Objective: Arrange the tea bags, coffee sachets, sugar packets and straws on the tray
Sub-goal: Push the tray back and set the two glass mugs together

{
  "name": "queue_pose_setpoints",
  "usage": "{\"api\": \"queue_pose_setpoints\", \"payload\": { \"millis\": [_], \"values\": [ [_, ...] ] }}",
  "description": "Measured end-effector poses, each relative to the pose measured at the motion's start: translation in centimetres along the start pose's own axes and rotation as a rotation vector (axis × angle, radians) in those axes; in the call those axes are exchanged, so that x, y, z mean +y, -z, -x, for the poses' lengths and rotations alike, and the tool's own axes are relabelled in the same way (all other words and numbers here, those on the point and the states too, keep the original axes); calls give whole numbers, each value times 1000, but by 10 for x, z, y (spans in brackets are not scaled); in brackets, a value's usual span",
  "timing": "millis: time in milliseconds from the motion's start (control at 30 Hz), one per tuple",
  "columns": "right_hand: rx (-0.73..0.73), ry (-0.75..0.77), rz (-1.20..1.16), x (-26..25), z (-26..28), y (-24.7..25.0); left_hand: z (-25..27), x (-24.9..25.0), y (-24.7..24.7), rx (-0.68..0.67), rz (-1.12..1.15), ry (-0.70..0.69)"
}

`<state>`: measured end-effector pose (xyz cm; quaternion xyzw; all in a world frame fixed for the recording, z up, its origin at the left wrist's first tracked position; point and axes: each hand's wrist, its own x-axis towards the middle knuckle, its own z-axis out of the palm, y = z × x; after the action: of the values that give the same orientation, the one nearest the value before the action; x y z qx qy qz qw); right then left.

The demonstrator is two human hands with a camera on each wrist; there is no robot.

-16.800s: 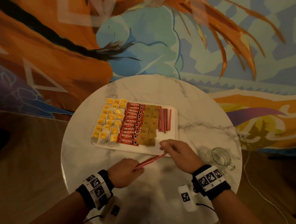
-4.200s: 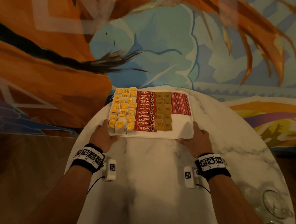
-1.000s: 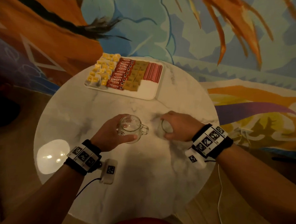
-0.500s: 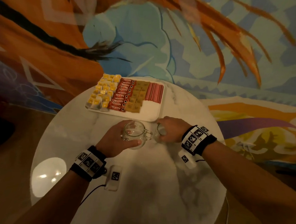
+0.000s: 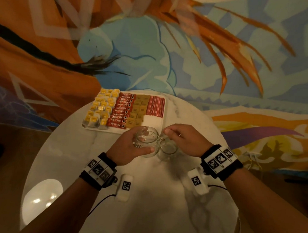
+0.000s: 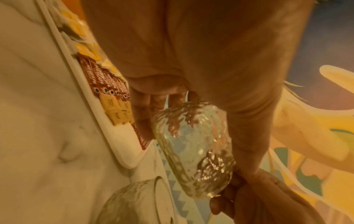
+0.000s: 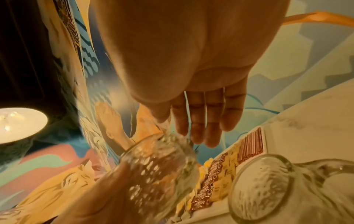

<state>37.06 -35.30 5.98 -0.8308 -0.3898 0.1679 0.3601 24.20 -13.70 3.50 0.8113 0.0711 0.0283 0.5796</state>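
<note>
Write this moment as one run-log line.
left hand: grips glass mug | right hand: open above second mug | tray: filled

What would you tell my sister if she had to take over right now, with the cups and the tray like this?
Left hand grips a dimpled clear glass mug, held just in front of the tray.
Right hand: fingers straight, holding nothing, above a second clear glass mug standing on the round white marble table.
White rectangular tray sits at the table's far edge, filled in columns: yellow-tagged tea bags, red coffee sachets, brown sugar packets, red-striped straws.
Done: all four kinds look arranged.
Left: probably just placing the two mugs; the tray's near right corner is bare.
</note>
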Motion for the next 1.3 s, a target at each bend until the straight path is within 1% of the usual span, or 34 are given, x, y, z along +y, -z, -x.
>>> {"api": "queue_pose_setpoints", "payload": {
  "millis": [100, 167, 267, 400, 467, 567, 667, 900, 1100, 1300],
  "values": [
    [12, 21, -68, -1, 4, 3, -19, 9, -4, -38, -6, -44],
    [61, 8, -84, 4, 1, 6, -34, 13, -5, -52, -22, -72],
    [136, -23, -114, 15, -10, 16, -61, 15, -5, -78, -88, -77],
    [212, -41, -123, 34, -29, 30, -105, 17, -2, -147, -217, -65],
    [255, -68, -105, 47, -40, 35, -123, 24, 0, -155, -274, -84],
    [294, -126, -76, 68, -56, 37, -150, 29, 1, -152, -290, -120],
    [299, -180, -54, 87, -72, 35, -172, 21, -4, -164, -327, -115],
    [298, -258, 20, 125, -94, 20, -203, -14, -24, -205, -327, -15],
    [304, -285, 19, 144, -100, 17, -219, -28, -33, -212, -308, -7],
    [298, -278, 7, 153, -100, 15, -226, -35, -38, -209, -297, -9]
  ]
}}
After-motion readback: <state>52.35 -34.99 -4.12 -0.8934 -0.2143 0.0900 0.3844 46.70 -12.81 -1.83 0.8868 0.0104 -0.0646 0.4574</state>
